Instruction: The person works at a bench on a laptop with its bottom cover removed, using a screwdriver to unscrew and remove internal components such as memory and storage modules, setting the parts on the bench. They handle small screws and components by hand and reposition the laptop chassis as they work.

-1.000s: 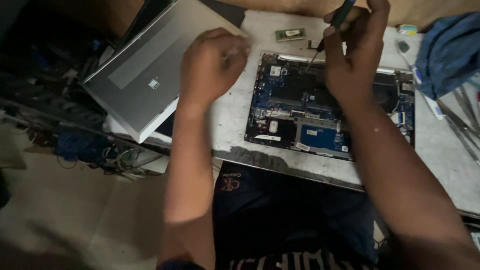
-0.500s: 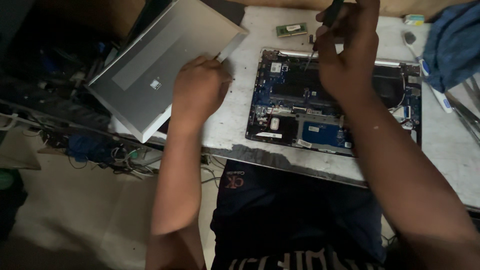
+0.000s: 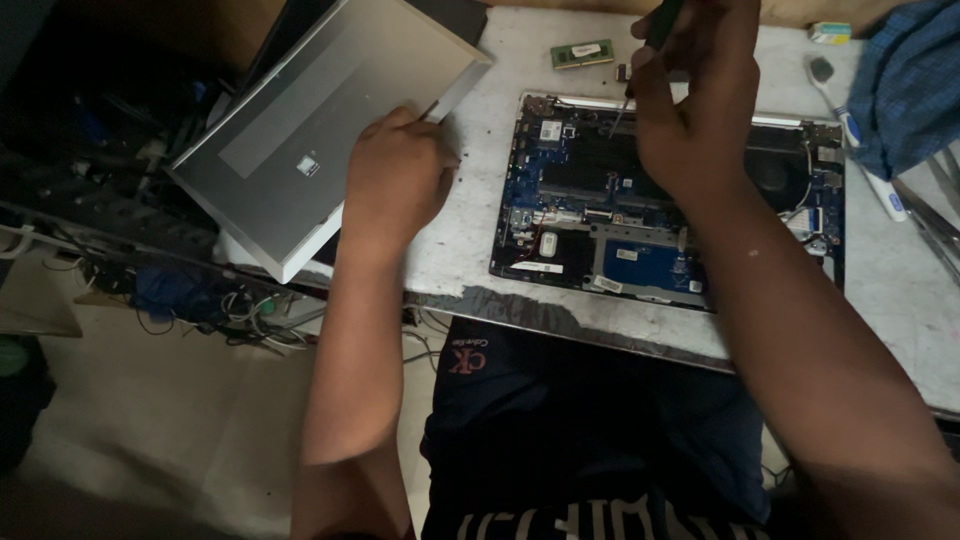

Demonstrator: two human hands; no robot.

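An opened laptop base [image 3: 600,225] lies on the white table [image 3: 480,250], its blue circuit board and fan exposed. My right hand [image 3: 690,120] is closed around a dark screwdriver [image 3: 655,25] whose tip points down at the board's upper edge. My left hand [image 3: 400,180] rests on the table to the left of the base, fingers curled, touching the corner of a silver laptop lid [image 3: 320,130]. A thin small object seems pinched at its fingertips; I cannot tell what it is.
A green memory module [image 3: 582,53] lies at the table's far edge. A toothbrush [image 3: 850,125] and blue cloth [image 3: 910,80] sit at the right. Tangled cables [image 3: 240,310] and dark clutter lie on the floor at the left, below the lid.
My left hand has slid down and left from the base's top corner toward the silver lid. My right hand with the screwdriver stays over the board's upper edge.
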